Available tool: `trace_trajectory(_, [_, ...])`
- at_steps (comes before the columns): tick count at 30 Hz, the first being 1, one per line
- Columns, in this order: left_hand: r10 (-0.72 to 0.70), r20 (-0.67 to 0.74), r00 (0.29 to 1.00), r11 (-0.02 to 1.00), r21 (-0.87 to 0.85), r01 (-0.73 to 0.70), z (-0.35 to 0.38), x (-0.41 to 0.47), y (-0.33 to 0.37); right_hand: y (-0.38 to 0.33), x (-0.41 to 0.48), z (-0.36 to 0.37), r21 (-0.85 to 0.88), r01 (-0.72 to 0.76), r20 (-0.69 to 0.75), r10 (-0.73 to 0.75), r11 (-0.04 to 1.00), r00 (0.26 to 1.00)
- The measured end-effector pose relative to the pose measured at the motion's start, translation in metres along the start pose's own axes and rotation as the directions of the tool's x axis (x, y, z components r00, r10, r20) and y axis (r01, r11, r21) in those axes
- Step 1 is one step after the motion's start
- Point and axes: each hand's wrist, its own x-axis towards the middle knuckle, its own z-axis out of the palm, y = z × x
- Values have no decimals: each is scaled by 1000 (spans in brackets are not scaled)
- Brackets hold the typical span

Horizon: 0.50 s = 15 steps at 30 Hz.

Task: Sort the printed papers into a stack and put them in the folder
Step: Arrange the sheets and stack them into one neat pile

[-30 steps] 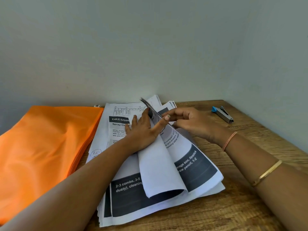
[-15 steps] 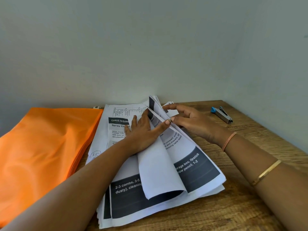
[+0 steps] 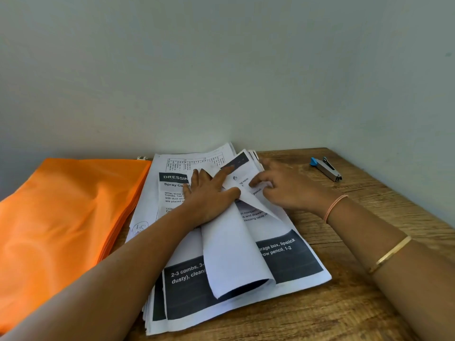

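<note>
Printed papers (image 3: 283,264) in loose fanned pile on wooden table (image 3: 369,303), just right of orange folder (image 3: 61,217), pile's left edge touching it. My left hand (image 3: 209,195) flat on pile, fingers spread, pinning folded-over sheet (image 3: 231,247). My right hand (image 3: 283,188) on far part of pile, fingers loosely curled, tips pressing lifted page corner; not pinching. Stapler (image 3: 326,168) with blue end near far right table corner, apart from papers. Papers not in folder
</note>
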Motion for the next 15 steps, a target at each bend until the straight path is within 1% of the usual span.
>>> trace_trajectory(1, [-2, 2, 1000, 1000, -14, 2, 0, -1, 0, -1, -1, 0, -186, 11, 47, -2, 983, 999])
trace_trajectory(2, [-10, -3, 1000, 999, -39, 10, 0, -1, 0, -2, -1, 0, -293, 33, 94, -6, 955, 996])
trace_trajectory(3, [-23, -14, 1000, 997, -67, 22, -1, -2, 1, -4, -2, -1, -336, 62, 135, -17, 940, 991])
trace_trajectory(4, [-32, -32, 999, 995, -96, 29, -2, -2, 1, -7, -3, -2, -340, 90, 169, -34, 936, 985])
trace_trajectory(5, [-39, -58, 998, 991, -128, 31, -2, -3, 1, -9, -5, -4, -314, 113, 195, -52, 943, 979])
trace_trajectory(6, [-41, -92, 995, 987, -160, 26, -3, -4, 1, -9, -6, -5, -245, 121, 203, -71, 962, 977])
trace_trajectory(8, [-36, -158, 987, 972, -235, -2, -2, -4, -1, -12, -9, -9, -17, 109, 172, -105, 994, 979])
trace_trajectory(10, [-25, -197, 980, 944, -328, -42, 0, -3, -3, -13, -11, -10, 166, 116, 138, -140, 979, 980])
trace_trajectory(13, [-51, -240, 969, 870, -487, -75, -1, -3, -3, -15, -13, -10, 286, 148, 124, -190, 947, 974])
trace_trajectory(15, [-93, -250, 964, 809, -583, -73, -4, -1, -3, -17, -14, -8, 387, 162, 128, -226, 908, 966])
